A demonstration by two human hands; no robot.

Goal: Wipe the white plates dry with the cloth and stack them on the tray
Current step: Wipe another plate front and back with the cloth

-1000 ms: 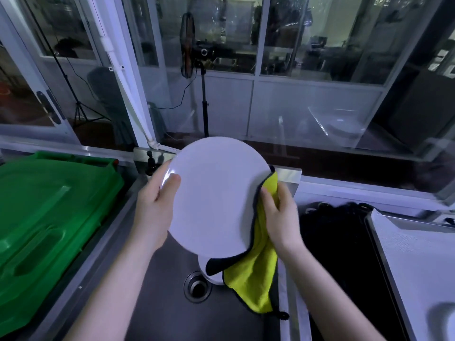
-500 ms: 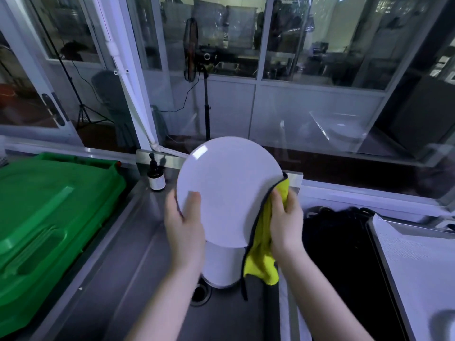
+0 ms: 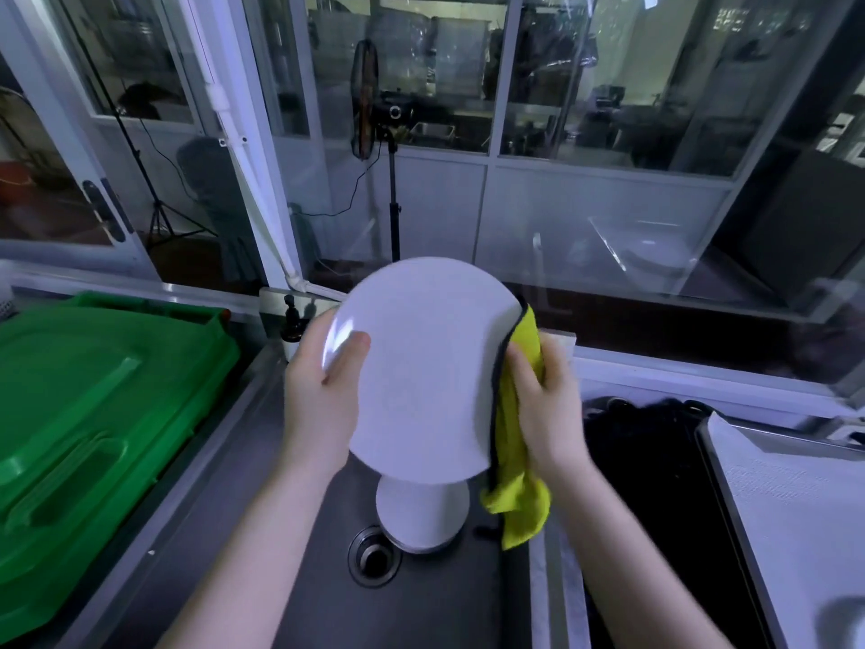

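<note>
Presently, the white plate [image 3: 421, 367] is held upright above the sink [image 3: 444, 601], face toward the camera. The left hand [image 3: 323, 395] grips its left rim, with the thumb across the face and the fingers behind it. The right hand [image 3: 545, 405] holds the yellow cloth [image 3: 517, 466] against the right rim, with its fingers curled round the fabric. The cloth's dark border wraps over the rim and its loose end hangs below the hand. A second white plate [image 3: 421, 517] lies in the sink just beside the drain [image 3: 374, 555]. Its upper part is hidden by the held plate, and it cannot be told whether it is one plate or several. A green bin lid [image 3: 93, 414] runs along the sink's left edge. A soap bottle [image 3: 291, 320] stands at the back corner, partly covered by the left hand. To the right, past a narrow metal divider [image 3: 557, 578], is a dark compartment [image 3: 655, 508] whose contents cannot be made out. The tray [image 3: 795, 508] lies beyond it, well apart from the held plate and cut off by the frame edge. Open room lies between the held plate and the glass partition [image 3: 608, 217] behind the sink. A fan [image 3: 367, 105] on a stand is visible through the glass. The right hand is blurred
</note>
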